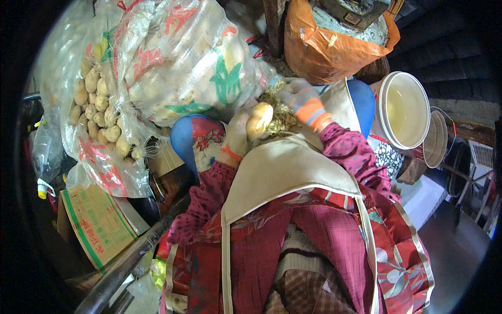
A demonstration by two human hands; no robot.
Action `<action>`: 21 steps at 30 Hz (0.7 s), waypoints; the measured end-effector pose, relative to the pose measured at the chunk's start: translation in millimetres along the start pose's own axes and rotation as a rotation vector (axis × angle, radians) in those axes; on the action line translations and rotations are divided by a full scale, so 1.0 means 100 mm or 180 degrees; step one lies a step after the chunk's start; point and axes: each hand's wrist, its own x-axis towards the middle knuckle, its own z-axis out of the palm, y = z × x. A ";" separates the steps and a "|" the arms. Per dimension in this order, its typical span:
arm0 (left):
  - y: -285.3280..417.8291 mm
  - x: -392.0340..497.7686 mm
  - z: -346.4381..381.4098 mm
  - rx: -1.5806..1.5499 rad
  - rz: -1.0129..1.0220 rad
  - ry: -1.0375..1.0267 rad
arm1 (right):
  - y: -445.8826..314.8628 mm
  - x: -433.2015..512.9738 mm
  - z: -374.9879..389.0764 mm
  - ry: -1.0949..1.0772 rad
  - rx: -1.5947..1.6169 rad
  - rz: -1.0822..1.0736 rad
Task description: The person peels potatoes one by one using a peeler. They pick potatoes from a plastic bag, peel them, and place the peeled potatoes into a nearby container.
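My left hand [237,131], in a pale work glove with an orange cuff, holds a partly peeled potato [260,115] in front of my lap. To its right is my right hand [305,100], in a grey and orange glove. It is blurred, and whether its fingers grip a tool cannot be told. Between and below the hands lies a heap of potato peelings [283,117]. A cream apron [290,172] covers my lap just on the near side of them.
At the left, plastic sacks [188,66] bulge with potatoes [101,103]. A clear plastic bottle [47,145] and a cardboard box [100,223] lie beside them. On the right stand a white bucket [408,112] of cloudy liquid and an orange woven bag [325,59].
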 end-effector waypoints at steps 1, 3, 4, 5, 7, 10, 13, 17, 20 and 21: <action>0.00 0.02 0.00 0.0179 -0.0040 0.0024 | -0.04 -0.10 0.08 -0.0443 0.0170 -0.0154; -0.02 0.06 0.02 -0.0269 0.0151 -0.0118 | -0.11 -0.20 0.28 -0.0462 -0.0208 -0.1335; -0.03 0.05 0.03 -0.0236 0.0154 -0.0060 | -0.11 -0.21 0.35 -0.0694 0.0078 -0.0959; -0.03 0.05 0.02 -0.0183 0.0104 0.0095 | -0.07 -0.19 0.36 -0.0516 0.0251 -0.0511; -0.03 0.01 0.02 0.0029 0.0073 0.0055 | 0.05 -0.11 0.29 -0.0444 0.0610 0.0280; -0.01 -0.03 0.01 0.0382 0.0090 0.0029 | 0.31 0.03 0.06 -0.0166 0.0313 0.0651; 0.03 -0.01 0.03 0.0271 0.0106 0.0063 | 0.41 -0.05 0.07 -0.0511 0.1662 0.0700; 0.06 0.01 0.08 -0.0335 0.0099 0.0001 | 0.36 -0.17 0.22 -0.1010 0.1955 0.0131; 0.03 -0.02 0.07 -0.0939 -0.0091 -0.0073 | 0.32 -0.14 0.21 -0.0885 0.1681 0.0242; 0.02 -0.02 0.05 -0.1106 -0.0214 -0.0064 | 0.31 -0.13 0.19 -0.0858 0.1434 -0.0068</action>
